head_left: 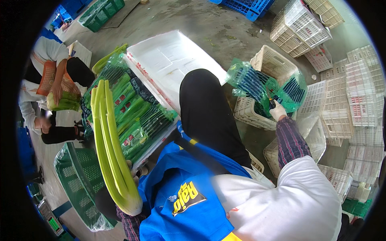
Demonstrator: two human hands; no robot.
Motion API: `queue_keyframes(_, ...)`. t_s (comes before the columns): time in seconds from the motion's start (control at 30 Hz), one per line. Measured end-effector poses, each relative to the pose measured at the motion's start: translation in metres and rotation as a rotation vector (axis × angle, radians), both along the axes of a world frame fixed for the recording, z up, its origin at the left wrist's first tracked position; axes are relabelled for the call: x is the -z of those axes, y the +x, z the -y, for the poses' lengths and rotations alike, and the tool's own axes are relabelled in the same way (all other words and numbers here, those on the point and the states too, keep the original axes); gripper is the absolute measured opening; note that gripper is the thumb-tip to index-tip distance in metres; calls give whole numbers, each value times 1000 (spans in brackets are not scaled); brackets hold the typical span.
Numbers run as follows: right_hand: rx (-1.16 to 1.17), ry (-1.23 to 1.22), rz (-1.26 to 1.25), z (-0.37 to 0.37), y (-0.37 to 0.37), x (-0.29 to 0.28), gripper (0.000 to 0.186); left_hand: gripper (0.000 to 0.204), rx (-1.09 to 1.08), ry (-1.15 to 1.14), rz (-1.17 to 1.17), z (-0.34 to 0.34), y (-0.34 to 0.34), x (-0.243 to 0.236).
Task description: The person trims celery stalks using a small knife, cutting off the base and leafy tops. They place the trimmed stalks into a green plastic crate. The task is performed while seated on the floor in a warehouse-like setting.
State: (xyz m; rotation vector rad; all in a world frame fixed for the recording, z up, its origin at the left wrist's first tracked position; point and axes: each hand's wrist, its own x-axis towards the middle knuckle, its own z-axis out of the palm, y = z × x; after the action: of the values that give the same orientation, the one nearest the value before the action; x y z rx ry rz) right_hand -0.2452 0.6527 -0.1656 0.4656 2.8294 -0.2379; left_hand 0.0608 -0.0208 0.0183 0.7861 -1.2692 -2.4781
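Blue apron (pixel 177 205) nearest; left hand (pixel 130 168) mostly hidden, fingers' state unclear, carrying unwrapped celery bunch (pixel 110 148). Right hand (pixel 277 111), fingers pinching green bag (pixel 261 86). Bagged celery (pixel 136 116) already fills white foam tray (pixel 169 60) edge; bunch unbagged.

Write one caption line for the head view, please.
Left hand holds a long pale-green celery bunch; right hand grips a green printed plastic bag above a white plastic crate.

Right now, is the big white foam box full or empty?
Partly full: the white foam box has bagged celery at one end, bare at the other.
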Motion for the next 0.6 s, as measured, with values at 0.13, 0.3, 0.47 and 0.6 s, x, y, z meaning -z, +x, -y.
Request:
queue_keyframes(0.13, -59, 46, 364, 7, -21, 24, 37, 48, 9, 356, -132, -3, -6, -18)
queue_keyframes(0.3, -803, 186, 464, -38, -30, 39, 49, 52, -31, 503, -44, 8, 5, -8)
queue_keyframes(0.47, -972, -30, 447, -109, -67, -8, 56, 56, -16, 561, 40, 20, 11, 5)
queue_keyframes(0.6, -233, 8, 294, -98, -88, -81, 24, 79, 36, 257, -42, 24, 6, 13)
